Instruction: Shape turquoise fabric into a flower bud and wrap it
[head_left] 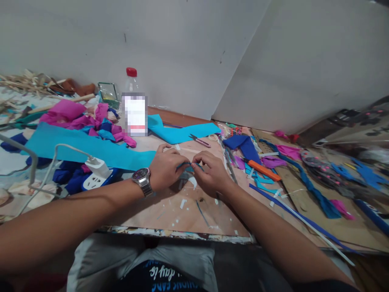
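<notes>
Walls (188, 61) of pale grey met at a slanting corner beyond the work. Below them spread a wooden tabletop (142, 215), its near part flecked with white marks. Brown cardboard (288, 174) covered much of the right side, with a dark teal cloth strip (310, 186) running across it. A wide turquoise band (91, 148) lay at the left, reaching just beyond the left hand (168, 168), while a shorter turquoise piece (179, 134) curved across the far side of the table. Bunched pink cloth (65, 111) was heaped at the far left, near a clear bottle (131, 83) that stood upright under its red cap.

The left hand and the right hand (209, 170) were close together over the middle of the wood. Next in size came a blue-and-white power strip (94, 182), just beyond the left forearm, then an orange cutter (264, 170) lying right of the hands. A metal-banded watch (142, 179) circled the left wrist. Small snips (200, 141) lay beyond the fingers. Smallest was a thin dark strip (182, 164), held above the tabletop between both hands: thumb and forefinger of each pinched it, the other fingers curled.
</notes>
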Motion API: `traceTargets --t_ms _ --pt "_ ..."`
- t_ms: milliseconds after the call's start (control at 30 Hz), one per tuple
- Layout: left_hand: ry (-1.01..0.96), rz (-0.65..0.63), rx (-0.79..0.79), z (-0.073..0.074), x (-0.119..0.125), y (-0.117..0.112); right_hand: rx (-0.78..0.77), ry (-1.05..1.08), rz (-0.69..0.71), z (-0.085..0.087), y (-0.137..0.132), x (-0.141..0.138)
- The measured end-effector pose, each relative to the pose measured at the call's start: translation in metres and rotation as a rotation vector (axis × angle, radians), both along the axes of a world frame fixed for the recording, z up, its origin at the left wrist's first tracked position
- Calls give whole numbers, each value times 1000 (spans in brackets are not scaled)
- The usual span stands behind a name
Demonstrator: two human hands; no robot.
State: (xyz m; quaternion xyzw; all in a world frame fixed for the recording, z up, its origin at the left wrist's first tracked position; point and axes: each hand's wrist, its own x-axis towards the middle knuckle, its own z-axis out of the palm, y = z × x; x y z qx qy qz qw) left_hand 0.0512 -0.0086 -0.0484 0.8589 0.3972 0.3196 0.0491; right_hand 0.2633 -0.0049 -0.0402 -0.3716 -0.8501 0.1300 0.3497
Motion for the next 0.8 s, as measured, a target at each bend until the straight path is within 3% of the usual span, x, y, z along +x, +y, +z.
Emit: traceTargets --t_ms 800 --pt "-36 3 -141 0 0 3 -21 20 -21 -2 2 2"
